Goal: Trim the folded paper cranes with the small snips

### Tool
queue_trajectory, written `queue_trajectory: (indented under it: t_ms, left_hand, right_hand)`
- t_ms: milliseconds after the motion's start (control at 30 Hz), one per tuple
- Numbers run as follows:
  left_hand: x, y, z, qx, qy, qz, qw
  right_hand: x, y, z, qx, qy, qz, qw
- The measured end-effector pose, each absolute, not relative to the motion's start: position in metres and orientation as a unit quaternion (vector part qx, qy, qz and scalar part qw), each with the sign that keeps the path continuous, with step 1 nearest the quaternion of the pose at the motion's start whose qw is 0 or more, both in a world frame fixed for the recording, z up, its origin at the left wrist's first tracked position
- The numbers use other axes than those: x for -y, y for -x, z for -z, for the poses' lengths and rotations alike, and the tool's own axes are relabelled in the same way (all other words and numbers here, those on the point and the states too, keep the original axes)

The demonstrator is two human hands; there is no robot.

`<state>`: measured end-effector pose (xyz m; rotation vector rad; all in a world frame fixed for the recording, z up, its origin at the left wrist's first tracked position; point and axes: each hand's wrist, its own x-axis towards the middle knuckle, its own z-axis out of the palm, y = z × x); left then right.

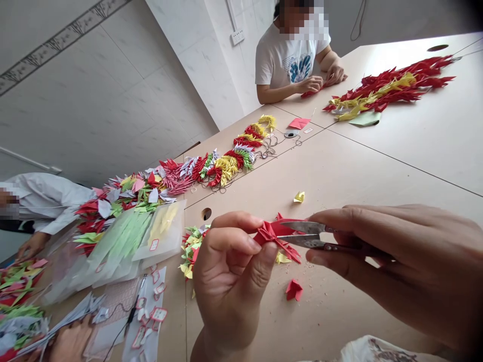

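My left hand point(234, 271) pinches a red folded paper piece point(267, 232) between thumb and fingers, above the table. My right hand point(400, 256) is closed around metal thread snips point(313, 242). The snips point left, blades slightly apart, and their tips reach the red paper; whether they cut or only touch it, I cannot tell. Loose on the table beyond is a small yellow folded paper point(299, 197). Another yellow piece point(283, 258) lies partly hidden below the held paper. Nearer me is a small red folded paper point(294, 290), with tiny paper scraps around it.
Across the table point(377, 166) a person point(290, 63) handles red paper. Red and yellow strands point(392, 90) lie at far right. Coloured folded-paper chains point(226, 166) run leftward to plastic bags point(116, 246). At left are another person's sleeve point(56, 201) and a hand point(73, 339).
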<state>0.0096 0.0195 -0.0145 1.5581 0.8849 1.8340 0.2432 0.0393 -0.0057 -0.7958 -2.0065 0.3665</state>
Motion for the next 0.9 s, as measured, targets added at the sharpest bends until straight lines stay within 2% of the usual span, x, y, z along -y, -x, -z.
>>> queue_trajectory:
  t_ms: [200, 333, 467, 667, 900]
  left_hand:
    - [-0.019, -0.010, 0.023, -0.348, -0.663, -0.654, 0.103]
    - [-0.009, -0.012, 0.022, -0.433, -0.658, -0.615, 0.044]
    - [-0.005, -0.009, 0.021, -0.433, -0.682, -0.589, -0.028]
    - [-0.007, -0.009, 0.018, -0.437, -0.683, -0.584, -0.044]
    - [-0.007, -0.009, 0.021, -0.431, -0.690, -0.579, -0.051]
  right_hand:
    - [-0.038, -0.238, 0.011, 0.822, 0.324, -0.109, 0.455]
    - [-0.037, -0.238, 0.012, 0.818, 0.327, -0.126, 0.457]
    - [-0.038, -0.239, 0.010, 0.826, 0.313, -0.138, 0.447]
    - [-0.036, -0.246, 0.012, 0.819, 0.323, -0.141, 0.453]
    - [-0.020, -0.258, 0.039, 0.806, 0.363, -0.101, 0.457]
